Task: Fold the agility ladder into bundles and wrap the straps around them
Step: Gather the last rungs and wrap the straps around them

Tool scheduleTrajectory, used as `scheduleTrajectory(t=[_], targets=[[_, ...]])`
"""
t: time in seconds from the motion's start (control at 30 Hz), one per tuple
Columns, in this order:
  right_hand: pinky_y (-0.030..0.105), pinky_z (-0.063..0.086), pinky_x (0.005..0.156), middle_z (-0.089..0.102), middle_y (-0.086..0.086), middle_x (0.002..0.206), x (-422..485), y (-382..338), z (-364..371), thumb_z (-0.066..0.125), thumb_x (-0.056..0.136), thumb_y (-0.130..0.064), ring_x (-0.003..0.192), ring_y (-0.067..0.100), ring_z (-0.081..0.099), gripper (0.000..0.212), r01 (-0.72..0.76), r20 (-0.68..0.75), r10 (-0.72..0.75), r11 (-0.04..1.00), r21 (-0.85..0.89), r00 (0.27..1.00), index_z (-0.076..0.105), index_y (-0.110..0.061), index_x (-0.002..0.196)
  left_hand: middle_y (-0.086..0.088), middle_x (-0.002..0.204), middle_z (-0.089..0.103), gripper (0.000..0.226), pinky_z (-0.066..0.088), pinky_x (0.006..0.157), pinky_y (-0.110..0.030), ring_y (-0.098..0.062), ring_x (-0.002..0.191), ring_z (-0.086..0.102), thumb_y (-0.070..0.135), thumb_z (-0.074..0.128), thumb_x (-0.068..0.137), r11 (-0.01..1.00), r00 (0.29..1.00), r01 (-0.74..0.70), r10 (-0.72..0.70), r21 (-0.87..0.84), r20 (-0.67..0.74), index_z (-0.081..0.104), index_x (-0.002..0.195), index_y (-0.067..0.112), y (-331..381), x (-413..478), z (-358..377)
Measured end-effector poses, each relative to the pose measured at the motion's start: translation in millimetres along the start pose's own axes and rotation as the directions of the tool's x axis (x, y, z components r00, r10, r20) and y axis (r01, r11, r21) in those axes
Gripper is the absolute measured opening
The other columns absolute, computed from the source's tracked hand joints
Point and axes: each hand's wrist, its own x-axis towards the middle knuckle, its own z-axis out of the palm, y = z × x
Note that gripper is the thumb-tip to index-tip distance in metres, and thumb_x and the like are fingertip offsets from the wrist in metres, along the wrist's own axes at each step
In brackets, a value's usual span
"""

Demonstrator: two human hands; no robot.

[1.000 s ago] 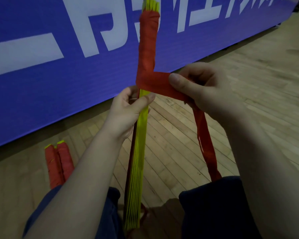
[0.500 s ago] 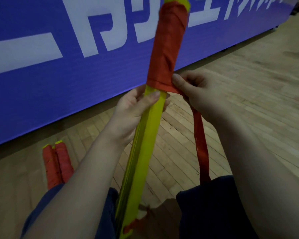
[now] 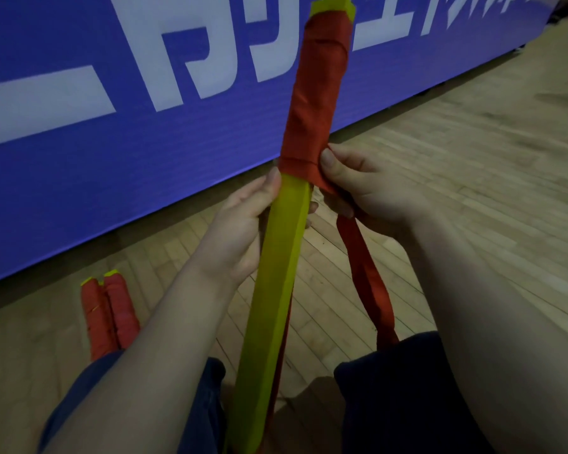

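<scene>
**A:** What could go wrong from here?

**B:** At centre frame the left hand (image 3: 240, 234) is curled round the yellow bundle (image 3: 276, 290), just below the wrapped part. The right hand (image 3: 371, 188) pinches the red strap (image 3: 315, 103) against the bundle with its thumb. If that pinch eases, I think the last turn slackens and the coils above loosen. The loose tail (image 3: 364, 273) hangs at lower right toward the lap, where it could twist or snag.

**A:** And the count?

**B:** Two wrapped bundles (image 3: 107, 319) lie touching on the floor (image 3: 456, 198) at lower left. One bundle is in hand, with only its upper part wrapped. One strap, two hands, and one blue banner (image 3: 79, 165) behind.
</scene>
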Motion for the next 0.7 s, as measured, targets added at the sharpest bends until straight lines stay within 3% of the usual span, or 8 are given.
scheduleTrajectory(t=[0.03, 0.1, 0.23, 0.33, 0.37, 0.43, 0.57, 0.7], targets=[[0.02, 0.03, 0.041, 0.048, 0.013, 0.067, 1, 0, 0, 0.052, 0.089, -0.041, 0.043, 0.007, 0.037, 0.043, -0.004, 0.024, 0.003, 0.998, 0.059, 1.0, 0.067, -0.01, 0.115, -0.005, 0.074, 0.072, 0.035, 0.055, 0.06, -0.025, -0.014, 0.07, 0.071, 0.035, 0.052, 0.081, 1.0, 1.0, -0.001, 0.0, -0.028, -0.011, 0.063, 0.099, 0.007, -2, 0, 1], [0.015, 0.031, 0.041, 0.064, -0.001, 0.075, 0, -2, 2, 0.051, 0.09, -0.03, 0.042, 0.003, 0.04, 0.047, 0.014, 0.049, -0.02, 0.993, 0.121, 0.999, 0.055, 0.004, 0.123, -0.005, 0.071, 0.071, 0.034, 0.056, 0.059, -0.025, -0.013, 0.064, 0.069, 0.034, 0.053, 0.081, 0.998, 1.0, 0.028, -0.029, -0.064, -0.005, 0.062, 0.097, 0.006, -4, 1, 2], [0.017, 0.034, 0.037, 0.066, 0.005, 0.067, -1, -8, 7, 0.077, 0.077, -0.025, 0.041, 0.011, 0.046, 0.034, 0.048, -0.108, -0.037, 0.993, 0.105, 0.993, 0.067, -0.001, 0.099, -0.006, 0.079, 0.074, 0.028, 0.055, 0.058, -0.026, -0.016, 0.072, 0.071, 0.028, 0.045, 0.1, 0.995, 0.995, 0.098, -0.098, 0.028, -0.008, 0.061, 0.106, 0.007, -5, 5, 4], [0.03, 0.042, 0.05, 0.073, 0.019, 0.082, -1, -16, 17, 0.082, 0.073, -0.019, 0.064, 0.033, 0.067, 0.037, 0.009, -0.344, -0.013, 1.0, -0.013, 0.939, 0.068, 0.001, 0.101, -0.009, 0.097, 0.074, 0.053, 0.057, 0.072, -0.035, -0.024, 0.09, 0.071, 0.056, 0.044, 0.091, 0.992, 0.994, 0.068, -0.058, 0.108, -0.092, 0.065, 0.111, 0.011, -4, 6, 6], [0.032, 0.042, 0.05, 0.074, 0.019, 0.086, -1, -20, 21, 0.084, 0.073, -0.02, 0.07, 0.034, 0.069, 0.037, -0.008, -0.404, -0.025, 0.997, -0.081, 0.914, 0.068, 0.0, 0.1, -0.011, 0.102, 0.073, 0.067, 0.057, 0.078, -0.039, -0.024, 0.091, 0.07, 0.068, 0.042, 0.084, 0.99, 0.995, 0.067, -0.056, 0.127, -0.086, 0.066, 0.115, 0.013, -4, 6, 7], [0.028, 0.041, 0.043, 0.075, 0.01, 0.08, 0, -24, 26, 0.084, 0.073, -0.025, 0.061, 0.02, 0.068, 0.037, -0.032, -0.46, -0.058, 0.982, -0.186, 0.886, 0.068, -0.004, 0.099, -0.015, 0.104, 0.069, 0.079, 0.056, 0.083, -0.043, -0.025, 0.089, 0.067, 0.078, 0.041, 0.078, 0.987, 0.997, 0.038, -0.027, 0.159, -0.072, 0.063, 0.122, 0.017, -3, 4, 9], [0.022, 0.042, 0.041, 0.073, 0.006, 0.076, -1, -26, 33, 0.08, 0.077, -0.024, 0.053, 0.013, 0.062, 0.035, -0.027, -0.379, -0.037, 0.986, -0.162, 0.925, 0.068, -0.003, 0.103, -0.012, 0.105, 0.07, 0.083, 0.056, 0.077, -0.04, -0.023, 0.093, 0.067, 0.076, 0.049, 0.066, 0.979, 0.991, -0.064, 0.084, 0.194, -0.101, 0.059, 0.126, 0.019, -8, 4, 11], [0.024, 0.039, 0.045, 0.065, 0.014, 0.074, -2, -24, 24, 0.067, 0.087, -0.026, 0.054, 0.024, 0.052, 0.028, -0.056, -0.162, 0.042, 0.995, -0.085, 0.986, 0.069, -0.005, 0.107, -0.004, 0.078, 0.064, 0.077, 0.049, 0.066, -0.028, -0.015, 0.069, 0.061, 0.066, 0.051, 0.073, 0.964, 0.981, -0.158, 0.178, 0.212, -0.081, 0.057, 0.117, 0.004, -8, 4, 6]])
